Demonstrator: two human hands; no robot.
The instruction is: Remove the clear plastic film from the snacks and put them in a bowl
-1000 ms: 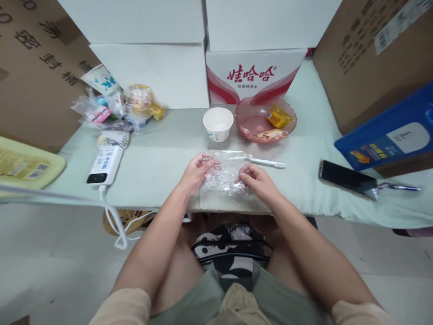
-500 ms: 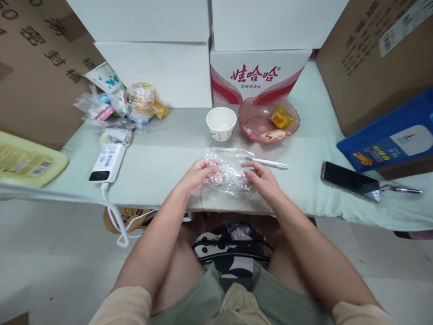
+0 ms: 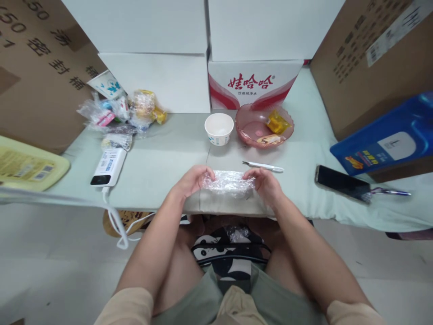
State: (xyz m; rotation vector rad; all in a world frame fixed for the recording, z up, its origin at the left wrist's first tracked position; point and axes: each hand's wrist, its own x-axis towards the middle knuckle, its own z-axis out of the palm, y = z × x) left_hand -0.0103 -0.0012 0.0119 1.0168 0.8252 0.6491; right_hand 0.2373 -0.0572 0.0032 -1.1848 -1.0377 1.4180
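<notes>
Between my two hands, just above the table's front part, is a crinkled sheet of clear plastic film point(image 3: 229, 183), folded into a narrow strip. My left hand point(image 3: 195, 180) pinches its left end between thumb and fingers. The right end is gripped by my right hand point(image 3: 267, 184). Just beyond the film lies a white craft knife or pen-like tool point(image 3: 264, 167) with a thin dark tip. Farther back stand a white paper cup point(image 3: 219, 129) with a blue print and a pink scalloped bowl point(image 3: 246, 140) holding a yellow packet point(image 3: 279, 122) and another wrapped item.
At left are a white power bank point(image 3: 108, 168) with a cable, several wrapped snacks point(image 3: 118, 110), a tilted paper cup point(image 3: 106, 84) and a yellow bottle point(image 3: 30, 164). A phone point(image 3: 341, 183) and blue bottle point(image 3: 389, 140) lie right. Boxes point(image 3: 255, 83) line the back.
The plastic film, spread and rumpled before, is now folded into a narrower strip and sits closer to me. Both hands have shifted to grip its ends. The view has tilted slightly.
</notes>
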